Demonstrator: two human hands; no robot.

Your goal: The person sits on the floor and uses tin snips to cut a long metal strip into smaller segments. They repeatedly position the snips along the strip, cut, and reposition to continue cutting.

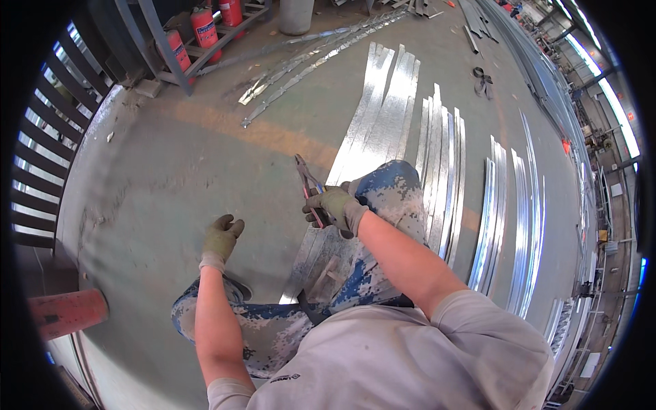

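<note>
My right hand, in a dull green work glove, is closed round a pair of pliers with red and blue handles. The dark jaws of the pliers point away from me, above the floor. Beside that hand, long shiny metal strips lie side by side, running under my bent right leg. My left hand, gloved the same way, hovers over bare floor near my left knee. Its fingers are loosely bent and apart, and no object shows in them.
More metal strips and narrow profiles lie to the right. Crumpled metal strips stretch across the far floor. Red fire extinguishers stand on a rack at the far left. A red cylinder lies near the left edge, below a barred railing.
</note>
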